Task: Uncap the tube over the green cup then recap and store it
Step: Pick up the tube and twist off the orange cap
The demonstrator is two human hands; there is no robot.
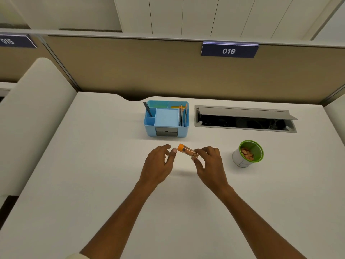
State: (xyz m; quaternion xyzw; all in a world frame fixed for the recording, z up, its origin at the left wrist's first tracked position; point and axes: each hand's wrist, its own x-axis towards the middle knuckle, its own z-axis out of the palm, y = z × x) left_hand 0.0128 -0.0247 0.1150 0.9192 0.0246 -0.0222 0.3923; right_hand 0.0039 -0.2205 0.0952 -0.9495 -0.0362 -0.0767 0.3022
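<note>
Holding the tube in my right hand, I have its clear body pinched between thumb and fingertips, tilted so the orange cap points up and away from the green cup. My left hand is loosely spread, with one fingertip just touching the cap and nothing gripped yet. The tube sits well to the left of the green cup, above bare desk, so I judge the cap should stay on until I carry the tube across and hold it right over the cup's mouth; otherwise anything that spills lands on the desk. Once there, I would keep the body steady in my right hand, take the cap between my left thumb and forefinger, and twist rather than pull, keeping hold of the cap for the recapping. The cap looks seated, though I cannot tell how tightly. Counting: one tube with one cap, holding orange-brown bits too small to count; one green cup with a heap of similar bits inside; and one blue organizer, beyond and left of the cup, holding what looks like four pencils and one dark pen. That organizer seems the likely place for storing.
</note>
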